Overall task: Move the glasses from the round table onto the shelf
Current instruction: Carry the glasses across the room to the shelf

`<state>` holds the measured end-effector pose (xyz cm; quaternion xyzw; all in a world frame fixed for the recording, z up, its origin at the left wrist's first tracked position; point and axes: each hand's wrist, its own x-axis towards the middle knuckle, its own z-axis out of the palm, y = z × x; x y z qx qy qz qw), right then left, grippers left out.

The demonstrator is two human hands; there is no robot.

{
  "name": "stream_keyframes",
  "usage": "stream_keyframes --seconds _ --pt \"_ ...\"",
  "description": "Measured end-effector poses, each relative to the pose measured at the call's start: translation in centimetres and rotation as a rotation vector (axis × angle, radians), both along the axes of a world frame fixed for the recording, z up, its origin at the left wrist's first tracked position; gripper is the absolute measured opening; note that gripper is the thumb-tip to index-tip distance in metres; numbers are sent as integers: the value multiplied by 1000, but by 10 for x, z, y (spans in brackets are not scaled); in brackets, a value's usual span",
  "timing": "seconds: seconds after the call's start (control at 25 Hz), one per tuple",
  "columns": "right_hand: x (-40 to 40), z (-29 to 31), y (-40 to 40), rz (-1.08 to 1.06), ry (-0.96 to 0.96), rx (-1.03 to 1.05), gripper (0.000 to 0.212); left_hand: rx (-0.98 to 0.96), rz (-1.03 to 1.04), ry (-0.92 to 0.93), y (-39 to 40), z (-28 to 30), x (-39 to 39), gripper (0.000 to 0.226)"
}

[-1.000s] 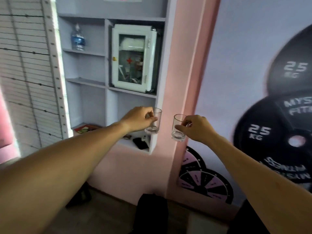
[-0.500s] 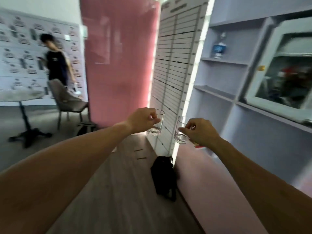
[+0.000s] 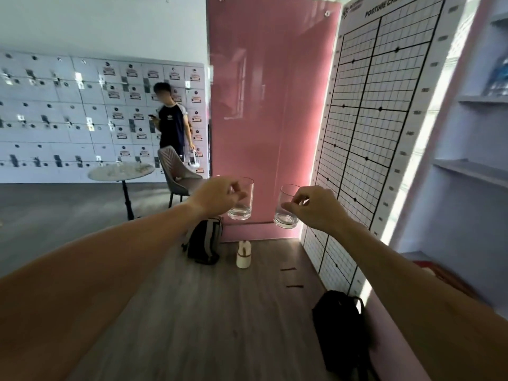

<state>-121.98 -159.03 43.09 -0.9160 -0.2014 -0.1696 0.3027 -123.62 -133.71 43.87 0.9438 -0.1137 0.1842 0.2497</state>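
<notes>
Both forearms reach forward over the wooden floor [image 3: 220, 312], and each hand carries one clear, empty tumbler in the air, upright or nearly so. The left hand [image 3: 217, 198] pinches the left glass [image 3: 243, 202] near its rim, thumb and fingers curled against its side; the right hand [image 3: 316, 207] pinches the right glass [image 3: 286, 213] the same way, and that glass tilts slightly. The two glasses hang side by side, apart from each other, in front of the pink wall panel [image 3: 269, 105]. Nearest the camera, to the right of the panel and low down, a black bag [image 3: 341, 331] leans against the base of the posture-check grid board [image 3: 365, 133]. Farther off, at the foot of the pink panel, a grey-and-black backpack [image 3: 204, 240] stands on the floor with a small white bottle [image 3: 243, 254] just beside it. The shelf [image 3: 472, 171] runs along the far right edge of the view, beyond the grid board, and neither glass is on it. To the left of the pink panel and farther back stands the round table [image 3: 121, 171] on a black pedestal, a grey chair [image 3: 176, 171] near it. Behind them, a person in a dark shirt [image 3: 171, 125] stands against a wall of white lockers [image 3: 68, 111].
</notes>
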Motion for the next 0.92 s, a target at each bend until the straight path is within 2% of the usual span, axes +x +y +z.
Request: stream_keyframes --seconds 0.28,0.52,0.68,0.92 --pt "120 11 23 44 -10 -2 23 -33 -17 -32 12 6 111 25" --pt "221 29 -3 42 -30 -11 22 -58 -44 -50 -14 15 222 24" --pt "277 53 -60 -54 -58 -14 24 -111 -104 -51 -67 32 301 20" --pt "313 72 -174 -277 -77 -34 25 -161 -416 -76 -196 45 390 12"
